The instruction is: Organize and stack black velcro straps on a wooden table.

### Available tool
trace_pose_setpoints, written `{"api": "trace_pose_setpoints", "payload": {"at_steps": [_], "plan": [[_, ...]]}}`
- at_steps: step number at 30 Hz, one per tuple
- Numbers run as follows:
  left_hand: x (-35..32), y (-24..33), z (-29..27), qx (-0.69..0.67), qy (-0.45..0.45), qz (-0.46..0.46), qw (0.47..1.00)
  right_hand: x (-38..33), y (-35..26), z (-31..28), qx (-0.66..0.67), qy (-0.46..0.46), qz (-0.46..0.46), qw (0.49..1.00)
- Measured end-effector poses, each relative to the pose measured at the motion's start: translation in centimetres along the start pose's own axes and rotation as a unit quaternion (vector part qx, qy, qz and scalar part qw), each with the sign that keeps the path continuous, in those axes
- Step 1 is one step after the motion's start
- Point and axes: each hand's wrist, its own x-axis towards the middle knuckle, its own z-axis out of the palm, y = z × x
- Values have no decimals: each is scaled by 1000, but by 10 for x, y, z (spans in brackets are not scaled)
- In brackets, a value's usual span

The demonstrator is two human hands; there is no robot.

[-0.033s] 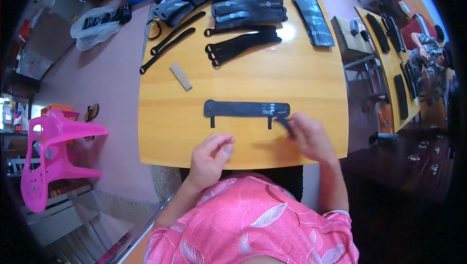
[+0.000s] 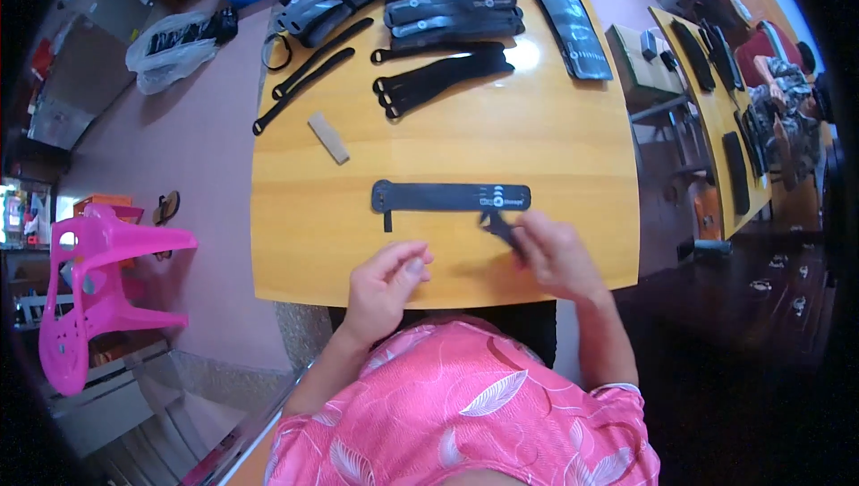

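Note:
A long black strap (image 2: 452, 197) lies flat across the near middle of the round-cornered wooden table (image 2: 573, 146). Two short tabs hang from its lower edge, one near the left end (image 2: 387, 220) and one near the right end (image 2: 499, 226). My right hand (image 2: 557, 258) pinches the right tab between thumb and fingers, just below the strap. My left hand (image 2: 385, 285) rests on the table near the front edge, below the strap's middle, with its fingers curled loosely and nothing visible in them.
At the far side of the table lie a bundle of black straps (image 2: 443, 79), padded black bands (image 2: 452, 12), a flat black pad (image 2: 573, 31) and a beige block (image 2: 328, 138). A pink chair (image 2: 89, 289) stands on the left. A second table (image 2: 716, 101) with a seated person (image 2: 778, 83) is on the right.

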Motion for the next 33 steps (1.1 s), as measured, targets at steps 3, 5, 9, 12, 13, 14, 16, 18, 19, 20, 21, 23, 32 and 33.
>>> {"api": "trace_pose_setpoints", "payload": {"at_steps": [3,5,9,12,13,14,16,18,19,20,21,23,32,33], "plan": [[4,-4,-4,-178,-10,-138,974,1,-5,29,56,-8,-11,998],[6,-4,-6,-231,-15,-147,962,-1,-8,34,61,-23,-10,998],[7,3,-4,-189,-5,-162,968,0,-15,42,66,-74,-31,995],[6,2,-5,-172,-62,-139,973,1,-28,38,96,-137,57,984],[6,5,-5,-145,-31,-137,979,1,-27,35,98,-137,58,984],[7,5,-6,-117,1,-134,984,0,-23,30,89,-154,41,983],[12,-1,-15,-127,47,-107,985,-5,-10,18,83,-173,22,981],[16,-8,-27,-149,106,-59,981,-14,7,6,105,-144,64,982],[16,-9,-32,-146,108,-60,982,-15,12,2,108,-147,63,981],[16,-10,-35,-162,109,-69,978,-17,15,-2,157,-126,99,974],[16,-10,-37,-178,111,-78,975,-17,16,-3,206,-106,135,963],[20,-5,-32,-178,117,-79,974,-15,18,1,249,-84,157,952],[30,-11,-33,-144,101,-108,979,-9,28,-1,107,29,130,985],[32,-12,-33,-128,117,-109,979,-8,28,2,147,52,125,980]]}}
